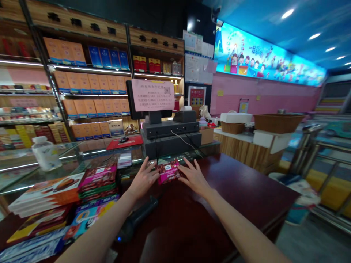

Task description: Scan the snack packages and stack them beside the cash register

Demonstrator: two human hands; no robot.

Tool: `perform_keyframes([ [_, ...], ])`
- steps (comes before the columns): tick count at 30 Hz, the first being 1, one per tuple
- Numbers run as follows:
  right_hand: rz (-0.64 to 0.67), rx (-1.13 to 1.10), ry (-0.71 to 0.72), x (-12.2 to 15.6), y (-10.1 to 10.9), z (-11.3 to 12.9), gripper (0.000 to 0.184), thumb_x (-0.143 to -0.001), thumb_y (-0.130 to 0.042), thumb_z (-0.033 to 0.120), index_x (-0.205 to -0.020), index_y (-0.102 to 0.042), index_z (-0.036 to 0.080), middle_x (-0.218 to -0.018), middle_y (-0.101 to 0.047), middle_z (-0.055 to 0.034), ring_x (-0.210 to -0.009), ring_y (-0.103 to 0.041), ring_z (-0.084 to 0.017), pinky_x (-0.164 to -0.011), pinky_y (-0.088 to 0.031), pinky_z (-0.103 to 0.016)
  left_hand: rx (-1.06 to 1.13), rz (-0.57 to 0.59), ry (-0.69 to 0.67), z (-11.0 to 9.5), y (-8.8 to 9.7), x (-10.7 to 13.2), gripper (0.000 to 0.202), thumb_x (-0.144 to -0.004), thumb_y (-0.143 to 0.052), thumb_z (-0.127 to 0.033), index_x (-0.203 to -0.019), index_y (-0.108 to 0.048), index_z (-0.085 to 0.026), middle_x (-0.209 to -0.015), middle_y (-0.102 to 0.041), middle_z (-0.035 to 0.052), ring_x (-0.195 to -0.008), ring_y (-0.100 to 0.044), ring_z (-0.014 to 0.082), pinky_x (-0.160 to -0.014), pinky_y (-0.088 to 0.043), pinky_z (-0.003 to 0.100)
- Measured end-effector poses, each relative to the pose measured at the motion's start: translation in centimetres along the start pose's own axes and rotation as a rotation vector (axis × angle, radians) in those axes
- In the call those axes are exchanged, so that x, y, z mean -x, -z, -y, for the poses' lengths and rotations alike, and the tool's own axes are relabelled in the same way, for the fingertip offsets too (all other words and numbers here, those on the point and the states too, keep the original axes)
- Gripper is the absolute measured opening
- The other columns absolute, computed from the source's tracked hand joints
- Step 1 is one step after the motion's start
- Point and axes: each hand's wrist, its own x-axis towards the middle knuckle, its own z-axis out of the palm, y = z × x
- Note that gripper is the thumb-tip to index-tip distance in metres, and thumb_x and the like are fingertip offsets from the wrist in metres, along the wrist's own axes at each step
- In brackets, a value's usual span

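Note:
A flat pink-red snack packet (pixel 168 171) lies on the dark red counter (pixel 241 186), between my two hands. My left hand (pixel 145 178) is at its left edge, fingers spread and tips touching it. My right hand (pixel 193 177) sits at its right edge in the same splayed way, and neither hand closes around it. Below and left of the packet, a black handheld barcode scanner (pixel 137 215) lies on the counter under my left forearm. Stacks of packaged snacks (pixel 97 182) lie to the left of my left hand.
A point-of-sale terminal (pixel 171 129) with a pink paper notice (pixel 153 95) stands just beyond the packet, on a glass display case (pixel 55 164). A computer mouse (pixel 123 139) sits on a red mat. Shelves of boxed goods (pixel 87 84) fill the back left.

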Motion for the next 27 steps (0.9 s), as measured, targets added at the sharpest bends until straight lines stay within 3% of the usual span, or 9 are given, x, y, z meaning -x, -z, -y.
perform_keyframes([
  [8,0.101,0.003,-0.101,1.8,-0.3,-5.8,0.052,-0.095,-0.061,0.030,-0.146,-0.049,0.031,-0.146,-0.058,-0.0069,-0.151,-0.027,-0.030,-0.118,-0.014,-0.070,0.068,0.018,-0.062,-1.6,-5.0,-5.3,0.022,-0.087,-0.055,-0.006,-0.093,-0.069,-0.022,-0.098,-0.078,0.0039,-0.128,-0.059,0.0255,-0.125,-0.011,0.062],
  [13,0.173,-0.001,-0.159,2.2,-0.5,-8.4,0.052,-0.095,-0.061,0.028,-0.145,-0.050,0.030,-0.147,-0.057,-0.0062,-0.152,-0.026,-0.031,-0.118,-0.013,-0.072,0.072,0.026,-0.081,-2.4,-7.8,-7.6,0.019,-0.088,-0.055,-0.008,-0.087,-0.068,-0.021,-0.087,-0.076,0.0031,-0.123,-0.062,0.0257,-0.126,-0.014,0.059],
  [19,0.241,-0.023,-0.190,2.0,-1.3,-10.7,0.048,-0.095,-0.060,0.029,-0.143,-0.052,0.031,-0.146,-0.058,-0.0049,-0.152,-0.026,-0.031,-0.118,-0.012,-0.072,0.082,0.027,-0.073,-2.7,-10.8,-9.0,0.020,-0.087,-0.056,-0.007,-0.085,-0.068,-0.022,-0.085,-0.076,0.0011,-0.117,-0.064,0.0231,-0.127,-0.010,0.056],
  [27,0.329,-0.056,-0.227,1.3,-2.1,-12.1,0.045,-0.097,-0.055,0.033,-0.142,-0.054,0.029,-0.146,-0.058,-0.0054,-0.153,-0.023,-0.030,-0.120,-0.007,-0.069,0.040,0.086,-0.069,-2.6,-12.8,-9.9,0.018,-0.088,-0.057,-0.007,-0.082,-0.067,-0.020,-0.080,-0.075,0.0002,-0.110,-0.067,0.0224,-0.127,-0.002,0.056],
])
